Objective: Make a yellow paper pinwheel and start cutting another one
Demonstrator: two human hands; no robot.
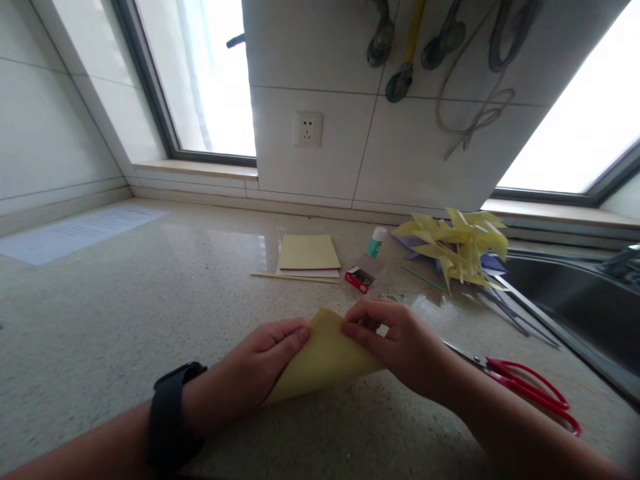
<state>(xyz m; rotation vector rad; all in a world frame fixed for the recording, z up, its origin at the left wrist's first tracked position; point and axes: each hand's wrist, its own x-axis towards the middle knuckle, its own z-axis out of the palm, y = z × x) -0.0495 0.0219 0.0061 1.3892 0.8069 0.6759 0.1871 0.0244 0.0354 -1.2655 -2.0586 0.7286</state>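
Head view: paper [325,363] on bench [125,320], top corner pinched btwn fingers of left hand [260,367] & right hand [403,350], both gripping it

Both hands, left hand [260,363] and right hand [400,347], pinch folded yellow paper [323,360] on the counter [125,320].

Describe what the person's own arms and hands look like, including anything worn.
Both forearms are bare, with no sleeves in view. The left hand and right hand wear no gloves, and no rings show on the fingers. A wide black band, like a watch or fitness tracker, wraps the left wrist.
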